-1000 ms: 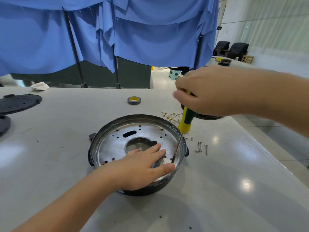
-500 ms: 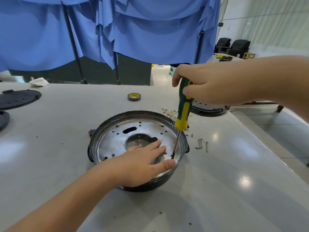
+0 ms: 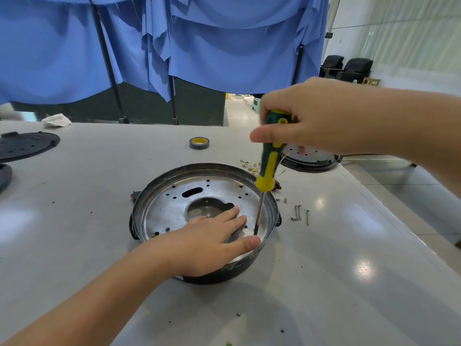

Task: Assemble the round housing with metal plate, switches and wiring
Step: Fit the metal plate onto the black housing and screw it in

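A big grey table [image 3: 324,283] holds a round housing [image 3: 204,273] in the middle. At 12 o'clock lies a roll of tape [image 3: 199,142]. At 3 o'clock lie small screws [image 3: 300,214]. At 9 o'clock sits a black lid [image 3: 25,146]. At 1 o'clock sits another housing [image 3: 311,162].

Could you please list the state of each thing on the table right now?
Round housing: open side up.
Metal plate: seated inside the housing.
Screwdriver: near upright, tip on the plate.
Left hand: flat, pressing the plate.
Right hand: gripping the screwdriver handle.
Tape roll: lying flat.
Loose screws: lying beside the housing.
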